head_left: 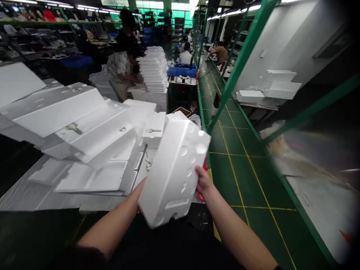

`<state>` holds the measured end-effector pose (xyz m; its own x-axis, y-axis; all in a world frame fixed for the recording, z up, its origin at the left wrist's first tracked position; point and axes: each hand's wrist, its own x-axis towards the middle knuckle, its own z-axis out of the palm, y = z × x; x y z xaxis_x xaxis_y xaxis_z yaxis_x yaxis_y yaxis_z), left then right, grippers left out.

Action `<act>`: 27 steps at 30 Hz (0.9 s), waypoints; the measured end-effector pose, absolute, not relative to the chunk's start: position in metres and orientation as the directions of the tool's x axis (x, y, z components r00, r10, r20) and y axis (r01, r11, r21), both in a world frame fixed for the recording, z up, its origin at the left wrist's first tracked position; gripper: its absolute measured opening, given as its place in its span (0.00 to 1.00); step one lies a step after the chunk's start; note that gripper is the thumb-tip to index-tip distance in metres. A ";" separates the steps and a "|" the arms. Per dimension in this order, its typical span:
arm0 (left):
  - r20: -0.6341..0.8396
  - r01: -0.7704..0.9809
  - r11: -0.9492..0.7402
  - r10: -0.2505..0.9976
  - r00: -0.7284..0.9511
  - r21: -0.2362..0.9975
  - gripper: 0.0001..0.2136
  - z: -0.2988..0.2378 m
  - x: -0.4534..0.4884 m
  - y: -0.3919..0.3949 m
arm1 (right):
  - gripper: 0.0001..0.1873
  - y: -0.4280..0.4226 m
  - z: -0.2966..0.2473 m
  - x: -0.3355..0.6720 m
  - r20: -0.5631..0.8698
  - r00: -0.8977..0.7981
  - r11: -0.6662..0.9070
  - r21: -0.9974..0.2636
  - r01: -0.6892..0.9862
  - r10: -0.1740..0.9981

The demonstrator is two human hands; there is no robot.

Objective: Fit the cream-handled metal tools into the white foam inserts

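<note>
A white molded foam packing box is held up tilted in front of me, its dimpled face turned toward the right. My right hand is closed on its right edge, with the thumb pressed on the dimpled face. At the lower left edge, my left hand grips the same box; its fingers are hidden behind the foam. Just behind lies an open foam tray with small pale parts in its recesses. More foam trays are piled to the left, some tilted over each other.
A tall stack of foam trays stands ahead, beside a bending co-worker. A green post rises at the right, along a green floor with yellow lines. Blue bins sit farther back. Something red shows behind my right hand.
</note>
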<state>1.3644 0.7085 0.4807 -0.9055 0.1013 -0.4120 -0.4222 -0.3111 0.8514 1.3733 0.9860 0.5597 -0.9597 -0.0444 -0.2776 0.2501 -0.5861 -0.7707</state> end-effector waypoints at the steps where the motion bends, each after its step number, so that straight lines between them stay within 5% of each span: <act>1: -0.436 -0.441 -0.317 0.092 -0.895 0.840 0.23 0.473 1.371 0.698 | 0.32 0.989 0.546 1.372 -0.320 -0.944 -0.598 -0.774 0.210 0.082; 4: -0.499 -0.493 -0.320 0.069 -0.864 0.809 0.30 0.451 1.380 0.668 | 0.31 0.991 0.501 1.375 -0.469 -0.836 -0.560 -0.789 0.253 0.284; 9: -0.584 -0.587 -0.272 0.102 -0.806 0.763 0.34 0.405 1.365 0.645 | 0.32 0.933 0.422 1.400 -0.657 -0.682 -0.486 -0.732 0.477 0.320; 16: -0.674 -0.679 -0.075 0.081 -0.734 0.730 0.29 0.321 1.336 0.653 | 0.22 0.870 0.353 1.418 -0.882 -0.459 -0.506 -0.445 0.739 0.106; 20: -0.718 -0.716 0.078 -0.009 -0.696 0.693 0.24 0.297 1.332 0.656 | 0.19 0.905 0.365 1.430 -0.970 -0.244 -0.261 -0.234 0.937 -0.005; 24: -0.669 -0.680 0.196 -0.130 -0.732 0.707 0.27 0.318 1.325 0.660 | 0.17 0.969 0.410 1.394 -0.913 -0.405 0.053 -0.408 0.912 -0.055; 27: -0.437 -0.395 0.492 -0.032 -0.899 0.776 0.22 0.346 1.295 0.673 | 0.13 1.026 0.437 1.336 -0.803 -0.569 0.379 -0.478 0.793 0.178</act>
<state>1.2948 0.6727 0.3456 -0.8988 -0.0322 -0.4372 -0.3950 0.4922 0.7757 1.3357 1.0257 0.4366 -0.5688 0.1778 -0.8030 0.7927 0.3790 -0.4776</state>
